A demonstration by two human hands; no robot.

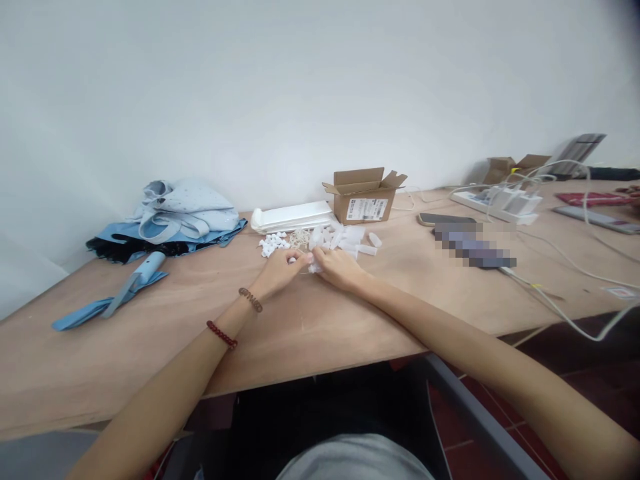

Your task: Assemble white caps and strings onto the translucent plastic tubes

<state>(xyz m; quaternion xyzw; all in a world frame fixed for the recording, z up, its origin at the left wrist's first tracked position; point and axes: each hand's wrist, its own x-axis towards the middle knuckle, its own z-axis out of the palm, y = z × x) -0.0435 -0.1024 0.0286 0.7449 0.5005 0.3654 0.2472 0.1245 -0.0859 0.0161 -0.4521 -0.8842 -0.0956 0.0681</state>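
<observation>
My left hand [281, 269] and my right hand [340, 267] meet over the table, fingers curled and thumbs almost touching. Between them shows a small translucent white plastic piece [314, 267], pinched in my right fingers. A bit of white peeks out at my left fingers, too small to name. Just beyond my hands lie a pile of small white plastic parts [273, 244], a heap of thin cream-coloured pieces [300, 239] and several translucent plastic tubes [352, 235]. The tubes lie closest to my right hand, the white parts to my left.
An open cardboard box [365, 197] stands behind the tubes, beside flat white packaging [294, 217]. To the left are a light-blue bag [187, 210] and a folded blue umbrella [133, 283]. Phones [445, 219], a power strip [500, 205] and loose cables occupy the right side.
</observation>
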